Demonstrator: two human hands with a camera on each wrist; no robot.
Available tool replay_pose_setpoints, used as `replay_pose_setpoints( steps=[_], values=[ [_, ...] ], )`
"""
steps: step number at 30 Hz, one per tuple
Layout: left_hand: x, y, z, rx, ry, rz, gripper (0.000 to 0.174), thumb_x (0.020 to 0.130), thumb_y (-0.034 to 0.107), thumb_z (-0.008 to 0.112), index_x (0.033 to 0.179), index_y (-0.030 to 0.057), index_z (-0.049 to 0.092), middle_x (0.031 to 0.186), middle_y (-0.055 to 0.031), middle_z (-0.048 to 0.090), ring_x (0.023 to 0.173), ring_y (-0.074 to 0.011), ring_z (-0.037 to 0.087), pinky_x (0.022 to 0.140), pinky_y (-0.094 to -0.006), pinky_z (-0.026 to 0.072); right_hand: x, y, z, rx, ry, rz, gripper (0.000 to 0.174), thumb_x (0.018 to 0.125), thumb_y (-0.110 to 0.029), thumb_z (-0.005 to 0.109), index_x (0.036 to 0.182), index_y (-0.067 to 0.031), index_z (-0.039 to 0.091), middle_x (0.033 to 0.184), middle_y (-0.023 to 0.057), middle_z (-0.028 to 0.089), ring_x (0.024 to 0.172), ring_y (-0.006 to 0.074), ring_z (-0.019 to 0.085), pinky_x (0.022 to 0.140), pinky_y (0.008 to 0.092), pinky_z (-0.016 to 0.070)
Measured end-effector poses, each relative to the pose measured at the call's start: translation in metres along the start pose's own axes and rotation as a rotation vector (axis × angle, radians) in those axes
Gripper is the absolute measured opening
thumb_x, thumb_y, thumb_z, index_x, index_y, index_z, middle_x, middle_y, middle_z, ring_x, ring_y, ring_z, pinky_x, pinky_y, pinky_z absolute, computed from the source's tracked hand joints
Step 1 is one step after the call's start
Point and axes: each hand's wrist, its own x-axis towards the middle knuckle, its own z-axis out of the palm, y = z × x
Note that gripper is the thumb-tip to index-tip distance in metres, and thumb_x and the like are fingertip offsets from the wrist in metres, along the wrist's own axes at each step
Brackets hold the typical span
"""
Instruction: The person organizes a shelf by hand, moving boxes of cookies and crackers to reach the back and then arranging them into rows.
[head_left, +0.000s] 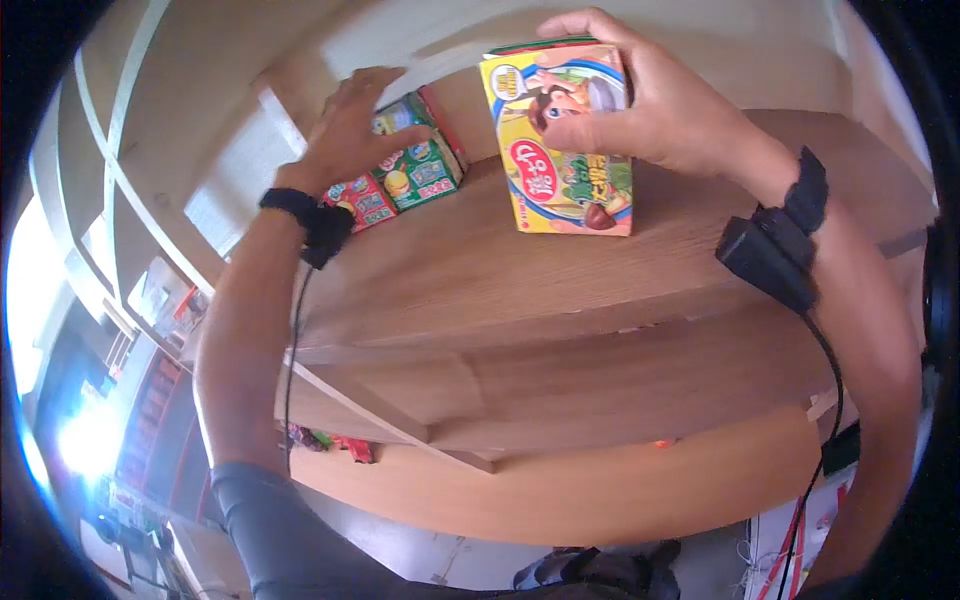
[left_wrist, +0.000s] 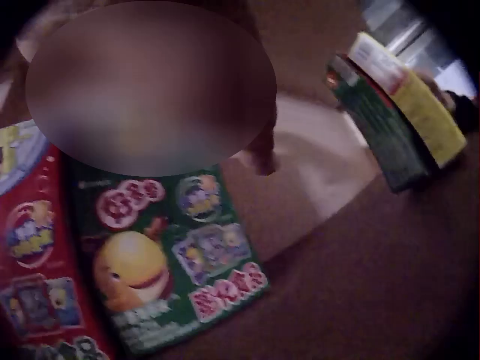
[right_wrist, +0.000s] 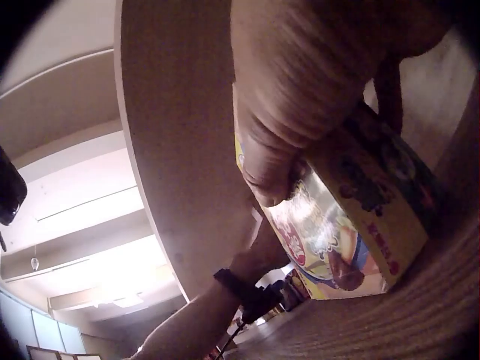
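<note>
My right hand (head_left: 680,110) grips a yellow snack box (head_left: 575,205), thumb across its printed front and fingers over its back edge. A dark green box (left_wrist: 382,124) stands against the back of the yellow box (left_wrist: 431,120) in the left wrist view. Over on the left, my left hand (head_left: 350,130) is beside a green box (head_left: 425,175), thumb and fingers spread apart; whether it touches the box cannot be told. A red box (head_left: 365,203) adjoins the green one. In the right wrist view, my right thumb presses the yellow box (right_wrist: 322,232). A blurred oval hides much of the left hand's view.
The boxes stand on a brown wooden shelf (head_left: 480,285) before a pale back wall. Below is another wooden level (head_left: 560,390), with small red packets (head_left: 355,449) at its left. A diagonal wooden strip (head_left: 370,405) runs beneath the upper shelf. A bright light shines at far left.
</note>
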Motion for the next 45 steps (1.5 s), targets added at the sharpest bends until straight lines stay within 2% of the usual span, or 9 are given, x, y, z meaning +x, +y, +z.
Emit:
replay_pose_setpoints(
  steps=[3, 5, 14, 17, 23, 25, 32, 39, 45],
  values=[
    [0.003, 0.035, 0.012, 0.085, 0.191, 0.173, 0.060, 0.085, 0.048, 0.084, 0.131, 0.0119, 0.070, 0.146, -0.0169, 0.059, 0.141, -0.0384, 0.050, 0.120, -0.0529, 0.0378, 0.003, 0.010, 0.002, 0.023, 0.045, -0.062, 0.084, 0.087, -0.027, 0.088, 0.151, 0.0015, 0.040, 0.129, 0.0135, 0.068, 0.118, 0.0179, 0.066, 0.103, 0.0350, 0.0541],
    [0.004, 0.053, 0.014, 0.210, 0.090, 0.244, 0.033, 0.084, 0.045, 0.081, 0.101, 0.0166, 0.078, 0.132, -0.0092, 0.068, 0.135, -0.0328, 0.055, 0.115, -0.0533, 0.0419, 0.004, 0.017, 0.002, 0.019, 0.064, -0.096, 0.084, 0.088, -0.026, 0.088, 0.152, 0.0005, 0.040, 0.128, 0.0128, 0.068, 0.118, 0.0175, 0.066, 0.103, 0.0352, 0.0540],
    [-0.003, 0.056, 0.023, 0.344, -0.085, 0.048, 0.031, 0.082, 0.039, 0.079, 0.097, 0.0129, 0.082, 0.114, -0.0058, 0.072, 0.129, -0.0272, 0.057, 0.107, -0.0487, 0.0491, 0.002, 0.013, 0.004, 0.035, 0.057, -0.032, 0.089, 0.086, -0.034, 0.090, 0.153, -0.0020, 0.040, 0.130, 0.0115, 0.067, 0.120, 0.0167, 0.065, 0.106, 0.0341, 0.0532],
    [-0.005, 0.053, 0.027, 0.326, -0.058, 0.051, 0.021, 0.085, 0.039, 0.081, 0.096, 0.0215, 0.079, 0.120, -0.0029, 0.069, 0.135, -0.0310, 0.053, 0.114, -0.0517, 0.0441, 0.002, 0.016, 0.006, 0.060, 0.086, -0.053, 0.088, 0.085, -0.027, 0.091, 0.151, 0.0030, 0.040, 0.128, 0.0138, 0.068, 0.116, 0.0185, 0.067, 0.101, 0.0348, 0.0563],
    [-0.012, 0.038, 0.030, 0.056, 0.256, 0.081, 0.031, 0.082, 0.036, 0.081, 0.105, 0.0156, 0.081, 0.136, -0.0104, 0.067, 0.138, -0.0316, 0.053, 0.118, -0.0530, 0.0395, 0.002, 0.012, 0.007, -0.019, 0.121, -0.068, 0.089, 0.086, -0.027, 0.091, 0.151, 0.0031, 0.039, 0.129, 0.0147, 0.068, 0.117, 0.0179, 0.066, 0.103, 0.0348, 0.0555],
    [-0.010, 0.028, 0.029, -0.013, 0.446, -0.177, 0.038, 0.085, 0.040, 0.081, 0.115, 0.0161, 0.079, 0.144, -0.0147, 0.063, 0.140, -0.0332, 0.052, 0.117, -0.0542, 0.0394, 0.002, 0.010, 0.007, -0.034, 0.134, -0.057, 0.091, 0.085, -0.026, 0.092, 0.153, 0.0029, 0.038, 0.129, 0.0149, 0.068, 0.118, 0.0183, 0.066, 0.104, 0.0354, 0.0554],
    [-0.021, -0.003, -0.005, -0.052, 0.236, -0.687, 0.078, 0.085, 0.076, 0.071, 0.132, 0.0134, 0.073, 0.129, -0.0204, 0.072, 0.128, -0.0401, 0.064, 0.111, -0.0566, 0.0448, 0.001, 0.006, 0.016, -0.178, 0.221, 0.043, 0.103, 0.083, -0.025, 0.094, 0.157, 0.0054, 0.030, 0.136, 0.0163, 0.063, 0.125, 0.0195, 0.063, 0.109, 0.0369, 0.0526],
    [-0.032, 0.007, -0.013, -0.190, -0.045, -0.570, 0.098, 0.076, 0.082, 0.074, 0.144, 0.0115, 0.064, 0.138, -0.0248, 0.067, 0.134, -0.0428, 0.060, 0.112, -0.0646, 0.0412, -0.005, -0.012, 0.015, -0.322, 0.086, 0.102, 0.131, 0.075, -0.026, 0.100, 0.164, 0.0066, 0.010, 0.153, 0.0186, 0.047, 0.139, 0.0243, 0.052, 0.120, 0.0379, 0.0419],
    [-0.028, 0.030, -0.020, -0.163, 0.157, -0.459, 0.100, 0.072, 0.081, 0.077, 0.143, 0.0112, 0.065, 0.135, -0.0231, 0.069, 0.134, -0.0445, 0.060, 0.115, -0.0625, 0.0380, -0.005, -0.038, 0.015, -0.724, 0.060, 0.155, 0.137, 0.073, -0.041, 0.099, 0.163, 0.0089, 0.008, 0.150, 0.0237, 0.053, 0.136, 0.0326, 0.057, 0.119, 0.0382, 0.0430]
  ],
)
